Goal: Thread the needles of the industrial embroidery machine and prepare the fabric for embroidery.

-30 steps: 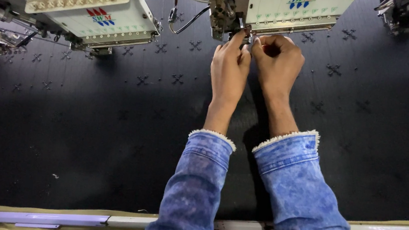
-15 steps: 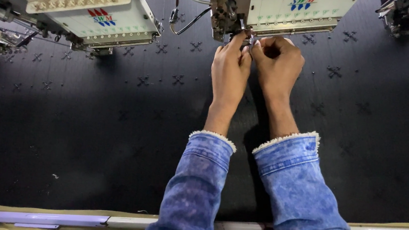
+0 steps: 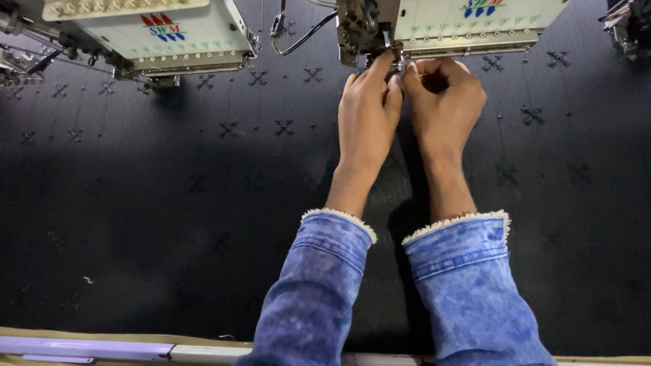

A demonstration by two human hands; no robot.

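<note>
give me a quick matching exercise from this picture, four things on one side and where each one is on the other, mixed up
Things:
1. left hand
2. right hand
3. second machine head
4. pale rail

Places:
A. along the bottom edge
B. upper left, over the black cloth
C. at the middle machine head, on the left of the pair
D. at the middle machine head, on the right of the pair

Pairs: 1-C, 2-D, 3-B, 4-A

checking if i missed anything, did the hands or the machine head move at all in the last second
Nothing visibly changed. Both the left hand and the right hand keep their fingertips pinched together at the needle area under the embroidery machine head, over the black cloth. Whether they hold a thread is too small to tell.
</note>
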